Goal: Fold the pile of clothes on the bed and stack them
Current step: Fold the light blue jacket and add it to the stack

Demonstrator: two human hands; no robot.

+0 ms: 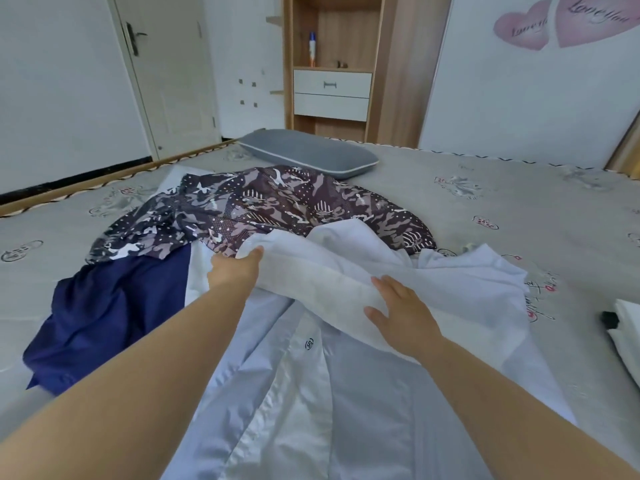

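Note:
A pale blue shirt (pixel 332 403) lies spread open on the bed in front of me, collar end away from me. A white folded band of cloth (pixel 322 278) lies across its upper part. My left hand (pixel 235 270) grips the left end of that band, thumb on top. My right hand (pixel 403 315) lies flat on the band's right part, fingers straight. Behind the shirt sits a crumpled camouflage-patterned garment (pixel 263 206). A dark blue garment (pixel 107 313) lies bunched to the left.
The bed's grey patterned mattress (pixel 502 209) stretches out to the right. A grey pillow (pixel 304 152) lies at the far side. A white folded item with a black piece (pixel 627 327) sits at the right edge. A wooden shelf unit (pixel 332 64) stands against the wall.

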